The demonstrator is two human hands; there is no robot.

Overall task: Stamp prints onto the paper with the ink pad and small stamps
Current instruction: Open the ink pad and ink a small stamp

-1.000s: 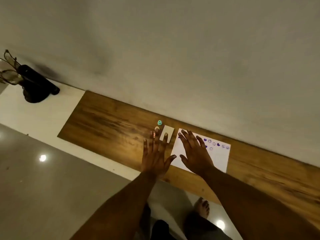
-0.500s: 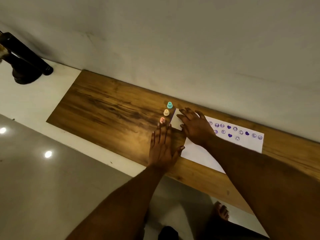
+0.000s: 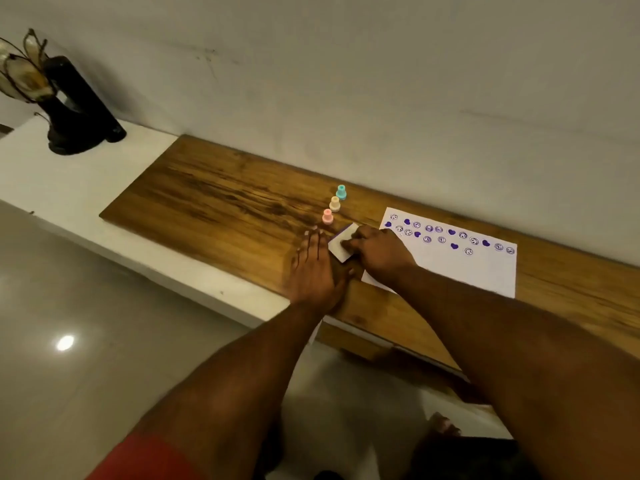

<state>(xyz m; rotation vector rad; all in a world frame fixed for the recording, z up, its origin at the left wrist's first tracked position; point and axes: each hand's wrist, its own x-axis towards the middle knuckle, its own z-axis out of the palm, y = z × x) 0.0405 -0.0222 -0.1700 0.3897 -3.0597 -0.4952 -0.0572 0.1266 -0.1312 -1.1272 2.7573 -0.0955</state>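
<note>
A white sheet of paper (image 3: 478,268) lies on the wooden board, with rows of purple smileys and hearts along its far edge. Three small stamps stand in a line left of it: teal (image 3: 341,192), cream (image 3: 335,204), pink (image 3: 327,216). My right hand (image 3: 375,252) grips the white ink pad (image 3: 338,249), lifted and tilted just left of the paper. My left hand (image 3: 313,271) rests flat on the board beside the pad, fingers straight and together.
The wooden board (image 3: 214,206) sits on a white ledge (image 3: 138,237) against a grey wall. A black vase with dried leaves (image 3: 74,112) stands at the far left. Glossy floor lies below, and a foot (image 3: 441,424) shows near the bottom.
My right hand moved from the paper's left part onto the ink pad, gripped it and tilted it up. The left hand stayed flat on the board. The view shifted.
</note>
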